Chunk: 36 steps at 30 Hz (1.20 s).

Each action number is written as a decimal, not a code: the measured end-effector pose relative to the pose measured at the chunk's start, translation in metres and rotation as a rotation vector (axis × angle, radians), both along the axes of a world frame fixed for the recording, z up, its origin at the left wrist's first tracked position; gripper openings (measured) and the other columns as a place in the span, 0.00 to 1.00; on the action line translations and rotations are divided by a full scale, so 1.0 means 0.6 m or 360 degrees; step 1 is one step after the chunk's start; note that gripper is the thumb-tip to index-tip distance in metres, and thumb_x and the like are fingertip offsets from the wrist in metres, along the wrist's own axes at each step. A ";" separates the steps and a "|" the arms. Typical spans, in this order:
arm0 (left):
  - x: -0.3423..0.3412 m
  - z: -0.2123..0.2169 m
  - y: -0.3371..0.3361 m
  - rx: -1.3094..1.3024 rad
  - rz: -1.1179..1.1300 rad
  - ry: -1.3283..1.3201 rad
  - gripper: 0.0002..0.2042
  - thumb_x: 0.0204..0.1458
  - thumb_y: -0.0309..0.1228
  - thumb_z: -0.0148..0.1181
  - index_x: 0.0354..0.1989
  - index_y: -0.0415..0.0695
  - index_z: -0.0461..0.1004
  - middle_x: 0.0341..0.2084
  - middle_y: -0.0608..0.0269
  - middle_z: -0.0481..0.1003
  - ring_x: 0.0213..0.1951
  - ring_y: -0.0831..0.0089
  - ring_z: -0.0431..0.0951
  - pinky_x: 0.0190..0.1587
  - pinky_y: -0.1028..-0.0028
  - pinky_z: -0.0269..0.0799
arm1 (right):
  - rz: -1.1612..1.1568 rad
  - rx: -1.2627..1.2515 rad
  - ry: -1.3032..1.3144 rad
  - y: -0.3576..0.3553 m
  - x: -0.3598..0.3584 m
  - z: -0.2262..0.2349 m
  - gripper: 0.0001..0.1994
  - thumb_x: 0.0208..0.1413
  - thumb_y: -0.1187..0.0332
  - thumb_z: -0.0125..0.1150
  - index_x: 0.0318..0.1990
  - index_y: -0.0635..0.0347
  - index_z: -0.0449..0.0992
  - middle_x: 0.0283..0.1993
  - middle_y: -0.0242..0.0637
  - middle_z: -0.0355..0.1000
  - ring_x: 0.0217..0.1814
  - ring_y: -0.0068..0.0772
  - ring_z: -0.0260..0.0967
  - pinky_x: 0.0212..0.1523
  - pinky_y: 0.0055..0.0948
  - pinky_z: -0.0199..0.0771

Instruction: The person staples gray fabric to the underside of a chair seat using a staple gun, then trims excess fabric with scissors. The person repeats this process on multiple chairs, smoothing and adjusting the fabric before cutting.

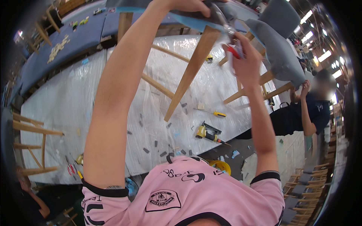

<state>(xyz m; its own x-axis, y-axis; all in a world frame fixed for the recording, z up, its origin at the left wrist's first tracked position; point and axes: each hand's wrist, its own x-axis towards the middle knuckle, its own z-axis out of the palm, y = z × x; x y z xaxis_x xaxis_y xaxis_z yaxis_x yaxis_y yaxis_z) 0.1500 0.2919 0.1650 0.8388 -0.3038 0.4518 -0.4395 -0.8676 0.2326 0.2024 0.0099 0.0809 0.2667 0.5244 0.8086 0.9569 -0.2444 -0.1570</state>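
A chair with wooden legs [194,71] and a grey seat with a blue edge [196,25] stands raised in front of me, its top cut off by the frame. At that edge my left hand [184,5] has its fingers closed on the grey fabric; some fingers are hidden at the upper border. My right hand [247,62] grips red-handled scissors [234,51] with fingers through the handles. Their metal blades point up to the seat edge, close to my left fingers, and are slightly blurred.
The table [113,150] is covered in plastic wrap and scattered with dark scraps. On it lie a yellow nail gun [205,133], a screwdriver [218,114] and another pair of scissors [71,168]. At right a co-worker [315,109] handles a grey chair [281,52]. A yellow bucket [220,165] stands below.
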 end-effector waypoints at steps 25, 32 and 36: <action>0.021 -0.014 0.014 -0.0780 -0.0078 -0.0060 0.19 0.66 0.33 0.52 0.63 0.43 0.75 0.61 0.62 0.75 0.65 0.69 0.69 0.70 0.72 0.56 | 0.0273 0.0246 0.0743 0.016 -0.048 -0.131 0.21 0.52 0.70 0.73 0.55 0.56 0.77 0.45 0.42 0.82 0.44 0.40 0.82 0.42 0.33 0.79; 0.026 0.001 -0.120 -0.0113 0.0700 -0.0288 0.38 0.55 0.61 0.62 0.63 0.41 0.75 0.58 0.53 0.76 0.63 0.61 0.72 0.67 0.67 0.62 | -0.0119 0.0341 0.2042 -0.204 -0.052 -0.479 0.21 0.56 0.68 0.71 0.54 0.67 0.75 0.37 0.41 0.81 0.34 0.23 0.77 0.37 0.28 0.77; 0.008 -0.012 -0.159 0.0453 0.0935 -0.0365 0.44 0.46 0.53 0.68 0.69 0.40 0.64 0.63 0.42 0.67 0.67 0.50 0.64 0.70 0.59 0.57 | -0.0242 0.0186 0.2415 -0.283 -0.111 -0.557 0.20 0.56 0.68 0.70 0.53 0.68 0.75 0.34 0.42 0.80 0.32 0.24 0.78 0.36 0.26 0.77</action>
